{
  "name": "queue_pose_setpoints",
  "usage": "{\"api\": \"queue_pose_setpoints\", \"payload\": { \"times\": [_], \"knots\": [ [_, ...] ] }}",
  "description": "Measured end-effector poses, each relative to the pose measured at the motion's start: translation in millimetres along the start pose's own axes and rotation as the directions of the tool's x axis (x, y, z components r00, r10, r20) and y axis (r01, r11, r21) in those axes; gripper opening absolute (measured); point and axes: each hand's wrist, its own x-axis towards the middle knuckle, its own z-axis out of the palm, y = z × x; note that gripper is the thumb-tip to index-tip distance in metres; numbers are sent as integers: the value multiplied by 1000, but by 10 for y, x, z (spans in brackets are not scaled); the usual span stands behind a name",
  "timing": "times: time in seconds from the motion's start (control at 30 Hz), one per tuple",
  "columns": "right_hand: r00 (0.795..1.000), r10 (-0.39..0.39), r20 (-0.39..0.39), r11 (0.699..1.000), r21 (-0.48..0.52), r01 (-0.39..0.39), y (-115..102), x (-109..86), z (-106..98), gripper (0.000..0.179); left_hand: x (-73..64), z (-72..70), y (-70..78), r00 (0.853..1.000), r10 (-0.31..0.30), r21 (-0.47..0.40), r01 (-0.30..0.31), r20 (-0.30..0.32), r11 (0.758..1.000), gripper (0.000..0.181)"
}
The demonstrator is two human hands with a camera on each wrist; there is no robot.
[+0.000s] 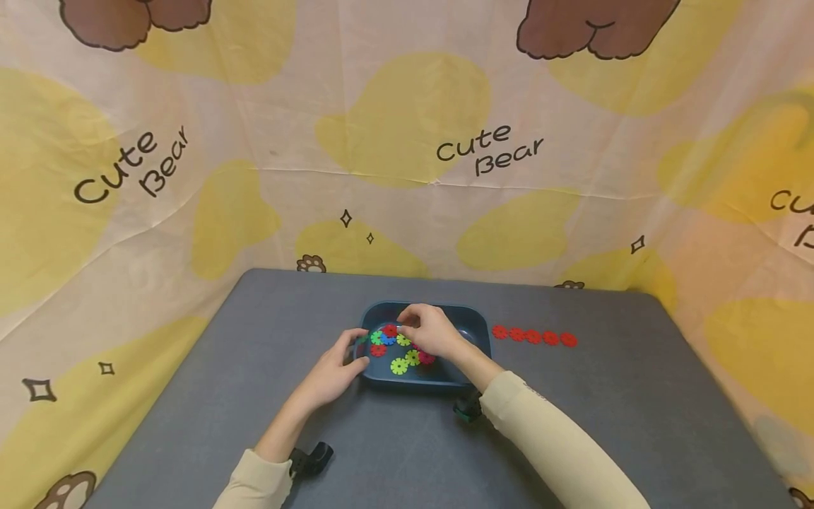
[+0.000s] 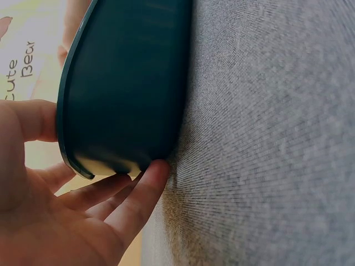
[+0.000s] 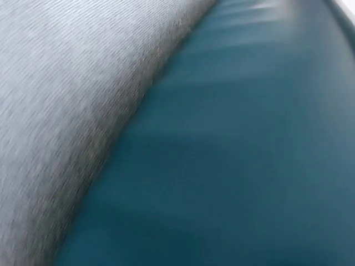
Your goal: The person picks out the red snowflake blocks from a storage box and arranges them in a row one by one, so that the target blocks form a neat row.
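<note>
My left hand (image 1: 333,367) holds the left end of a dark teal plastic bin (image 1: 413,385). In the left wrist view its thumb lies at the rim, and the fingers (image 2: 141,194) bear on the end wall down near the table. Inside the bin lie several flat, notched snowflake discs: a red disc (image 1: 378,350), a blue disc (image 1: 388,340), a yellow-green disc (image 1: 399,366), a pink disc (image 1: 426,358). Over them reaches my right hand (image 1: 432,332), bent at the knuckles, thumb and forefinger slightly apart beside another red disc (image 1: 390,330). The right wrist view shows only the bin's wall (image 3: 222,155) and tabletop.
To the right of the bin, a row of several red discs (image 1: 533,336) lies on the grey table (image 1: 610,403). A patterned cloth (image 1: 407,141) hangs behind the table. Dark wrist cameras sit at both wrists, the right one (image 1: 468,408) close to the bin's near wall.
</note>
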Motion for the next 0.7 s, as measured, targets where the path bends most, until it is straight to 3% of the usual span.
{"api": "queue_pose_setpoints", "payload": {
  "times": [0.47, 0.7],
  "knots": [
    [998, 9, 67, 1000, -21, -7, -19, 169, 181, 26, -20, -9, -8, 1000, 5, -28, -5, -3, 1000, 51],
    [996, 17, 89, 997, -76, -11, 20, 219, 256, 27, -29, -6, -3, 1000, 7, -29, -7, 1, 1000, 51]
  ]
}}
